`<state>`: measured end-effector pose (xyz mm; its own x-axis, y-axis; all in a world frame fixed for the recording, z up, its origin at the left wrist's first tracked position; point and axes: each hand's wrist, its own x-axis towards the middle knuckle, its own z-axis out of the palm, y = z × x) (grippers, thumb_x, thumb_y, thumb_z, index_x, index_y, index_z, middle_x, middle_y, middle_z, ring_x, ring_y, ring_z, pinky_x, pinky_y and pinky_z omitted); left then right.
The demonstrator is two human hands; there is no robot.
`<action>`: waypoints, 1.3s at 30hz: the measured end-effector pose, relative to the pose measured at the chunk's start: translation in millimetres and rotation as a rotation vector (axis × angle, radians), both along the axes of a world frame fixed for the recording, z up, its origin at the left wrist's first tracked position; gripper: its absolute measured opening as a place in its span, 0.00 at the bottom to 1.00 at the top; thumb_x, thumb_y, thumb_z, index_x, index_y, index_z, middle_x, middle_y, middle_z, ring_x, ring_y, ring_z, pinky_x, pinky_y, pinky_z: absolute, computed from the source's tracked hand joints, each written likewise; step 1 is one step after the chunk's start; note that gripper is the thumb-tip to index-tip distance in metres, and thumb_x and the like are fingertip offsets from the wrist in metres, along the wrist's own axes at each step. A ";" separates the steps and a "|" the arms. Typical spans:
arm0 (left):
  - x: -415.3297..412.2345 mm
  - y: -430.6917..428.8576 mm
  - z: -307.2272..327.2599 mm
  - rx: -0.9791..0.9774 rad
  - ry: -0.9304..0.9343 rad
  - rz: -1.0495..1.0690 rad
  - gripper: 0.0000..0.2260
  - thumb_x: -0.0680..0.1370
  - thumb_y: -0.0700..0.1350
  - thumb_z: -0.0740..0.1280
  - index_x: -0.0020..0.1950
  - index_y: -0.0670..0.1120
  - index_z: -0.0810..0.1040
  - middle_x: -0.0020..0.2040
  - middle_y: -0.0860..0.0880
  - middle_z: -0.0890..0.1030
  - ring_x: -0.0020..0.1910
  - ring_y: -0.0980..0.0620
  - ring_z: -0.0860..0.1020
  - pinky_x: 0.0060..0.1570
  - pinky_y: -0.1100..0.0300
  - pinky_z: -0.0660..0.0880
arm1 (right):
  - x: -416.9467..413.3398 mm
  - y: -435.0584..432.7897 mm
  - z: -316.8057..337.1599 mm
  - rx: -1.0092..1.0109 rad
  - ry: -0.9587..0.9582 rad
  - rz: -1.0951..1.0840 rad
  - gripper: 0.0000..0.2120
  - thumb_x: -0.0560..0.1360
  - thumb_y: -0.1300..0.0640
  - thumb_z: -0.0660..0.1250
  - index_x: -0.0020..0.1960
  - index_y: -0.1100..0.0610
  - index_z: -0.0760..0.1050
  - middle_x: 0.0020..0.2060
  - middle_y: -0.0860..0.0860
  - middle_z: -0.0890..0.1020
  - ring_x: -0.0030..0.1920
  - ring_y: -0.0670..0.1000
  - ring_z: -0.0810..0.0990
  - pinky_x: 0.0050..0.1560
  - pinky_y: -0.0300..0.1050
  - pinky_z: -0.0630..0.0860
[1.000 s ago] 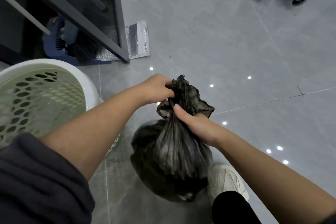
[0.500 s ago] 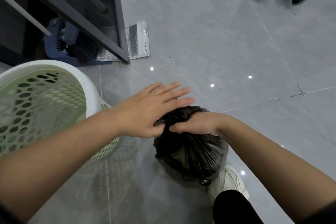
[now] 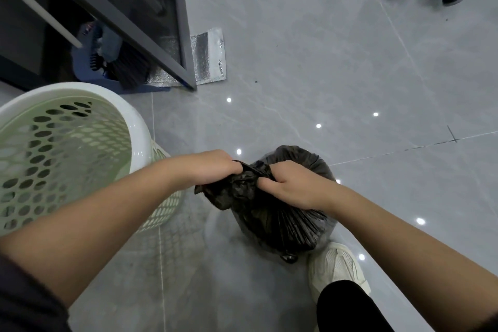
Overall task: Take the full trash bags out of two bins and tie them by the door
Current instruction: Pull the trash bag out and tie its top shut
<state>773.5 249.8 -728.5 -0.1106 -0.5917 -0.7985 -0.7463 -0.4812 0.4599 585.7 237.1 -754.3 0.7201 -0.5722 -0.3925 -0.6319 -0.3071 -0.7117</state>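
crinkled glossy black plastic bag (image 3: pixel 280 221), perforated plastic basket (image 3: pixel 80 143), glossy floor tiles (image 3: pixel 310 62)

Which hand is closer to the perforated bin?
The left hand: it grips the trash bag on the side toward the bin; the right hand grips the far side.

Left hand (image 3: pixel 215 170) gripping trash bag (image 3: pixel 283 224), right hand (image 3: pixel 292 187) likewise (knuckles up), forearms bare

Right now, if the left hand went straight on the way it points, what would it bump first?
The left hand points toward the right hand. It grips the bag neck between them, so it would probably push that into the right hand first. Depth is hard to judge.
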 end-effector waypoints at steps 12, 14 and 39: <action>-17.5 30.9 -18.9 -0.825 -0.237 -0.634 0.30 0.70 0.40 0.62 0.73 0.50 0.62 0.56 0.52 0.78 0.57 0.51 0.74 0.67 0.58 0.61 | 1.5 -9.9 8.8 0.101 0.087 0.118 0.18 0.80 0.52 0.58 0.33 0.56 0.69 0.28 0.50 0.72 0.29 0.47 0.70 0.32 0.37 0.64; -13.0 23.7 -17.4 -0.815 -0.205 -0.538 0.17 0.71 0.39 0.59 0.58 0.51 0.74 0.49 0.52 0.80 0.48 0.47 0.77 0.44 0.57 0.69 | 0.1 -8.8 7.1 0.117 0.088 0.141 0.15 0.79 0.51 0.59 0.38 0.58 0.72 0.33 0.52 0.77 0.35 0.49 0.75 0.39 0.40 0.71; -13.6 15.7 13.2 -0.367 -0.027 0.312 0.20 0.77 0.52 0.61 0.25 0.48 0.69 0.19 0.54 0.62 0.17 0.55 0.60 0.26 0.60 0.58 | 6.8 -2.5 4.7 -0.719 -0.020 -0.211 0.15 0.69 0.46 0.70 0.47 0.53 0.70 0.27 0.44 0.72 0.27 0.52 0.74 0.27 0.39 0.58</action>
